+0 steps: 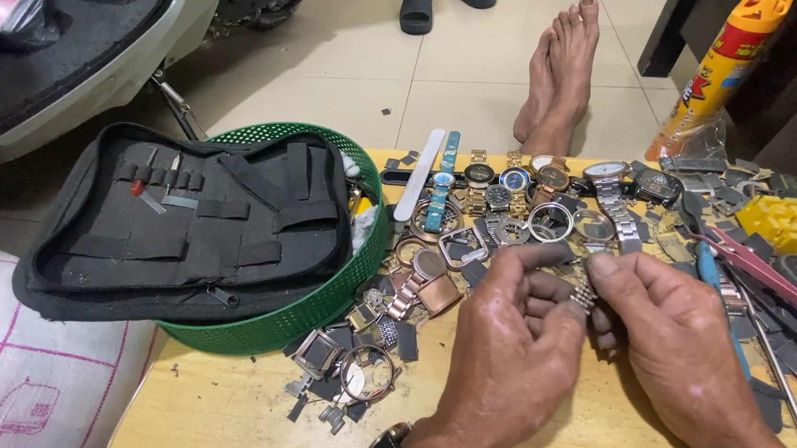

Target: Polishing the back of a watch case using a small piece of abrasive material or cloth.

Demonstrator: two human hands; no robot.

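Near the bench's front edge, the left hand [508, 344] and right hand [677, 340] pinch a small metal bracelet link [584, 295] between closed fingertips. Steady, gentle pressure seems wise. Beyond lie loose watches [517, 182], toward the far edge.

Near edge: bare yellow tabletop [238, 412] on the left, open between the green basket [340, 291] and the left hand [502, 358].
Left: basket with black tool pouch [187, 225] across it blocks the way.
Far: row of wristwatches [517, 182] and loose watch cases [459, 244], tightly packed.
Right: pliers [760, 270], yellow block [788, 222] and metal scraps crowd the surface.
Far right: spray can [719, 74] stands upright.
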